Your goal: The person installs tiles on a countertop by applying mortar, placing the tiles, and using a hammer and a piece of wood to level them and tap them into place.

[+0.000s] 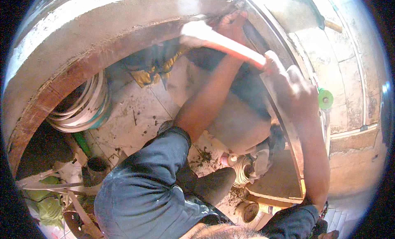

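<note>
From where I stand, the person is bent over tiled floor, arms raised to a thick, plastered, dusty frame that appears to curve around the space. The right grip is clamped around the lower end of a hammer, out near the frame's right side. The pale handle slants up to the left, and its head, washed out by the light, is near the frame's top edge. The left grip is up by the frame's top right corner, fingers curled; I can't tell whether anything is in it.

Down on the floor, well apart from both hands, a stack of pale buckets sits beneath the frame's left side, with a black-and-yellow bundle to its right. Dark crumbs are scattered over the tiles. A coil of cord lies near the person's shoe, with a round tin below it. A green roll is just beside the right forearm.
</note>
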`<state>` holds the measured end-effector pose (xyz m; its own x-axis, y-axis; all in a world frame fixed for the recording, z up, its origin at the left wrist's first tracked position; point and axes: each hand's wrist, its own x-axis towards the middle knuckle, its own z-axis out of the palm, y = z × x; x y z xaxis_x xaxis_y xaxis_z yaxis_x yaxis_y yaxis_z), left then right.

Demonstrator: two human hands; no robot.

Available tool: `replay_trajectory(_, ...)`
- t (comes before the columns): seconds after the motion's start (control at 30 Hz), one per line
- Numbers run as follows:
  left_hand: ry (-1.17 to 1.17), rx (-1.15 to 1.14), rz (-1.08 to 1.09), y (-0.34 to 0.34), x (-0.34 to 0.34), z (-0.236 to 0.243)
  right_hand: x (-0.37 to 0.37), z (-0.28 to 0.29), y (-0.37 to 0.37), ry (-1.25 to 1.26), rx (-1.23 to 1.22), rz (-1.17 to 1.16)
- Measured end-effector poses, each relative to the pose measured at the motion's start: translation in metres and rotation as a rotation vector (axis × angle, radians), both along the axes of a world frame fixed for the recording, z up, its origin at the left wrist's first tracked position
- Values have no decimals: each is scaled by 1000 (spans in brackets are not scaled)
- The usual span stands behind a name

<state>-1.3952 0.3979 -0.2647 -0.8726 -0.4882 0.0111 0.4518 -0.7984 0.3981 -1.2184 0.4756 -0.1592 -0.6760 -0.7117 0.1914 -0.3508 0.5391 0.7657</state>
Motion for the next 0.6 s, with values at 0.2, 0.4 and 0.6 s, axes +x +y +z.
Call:
replay_trajectory(0.2, 104, 116, 71, 11, -15, -4, 2, 8, -9, 7, 50, -75)
replay_trajectory(0.4, 131, 129, 2, 17, -13, 4, 1, 10, -2, 69, 26, -213)
replay_trajectory(0.6, 104, 13, 192, 3, -9, 3, -13, 5, 6, -23, -48, -146)
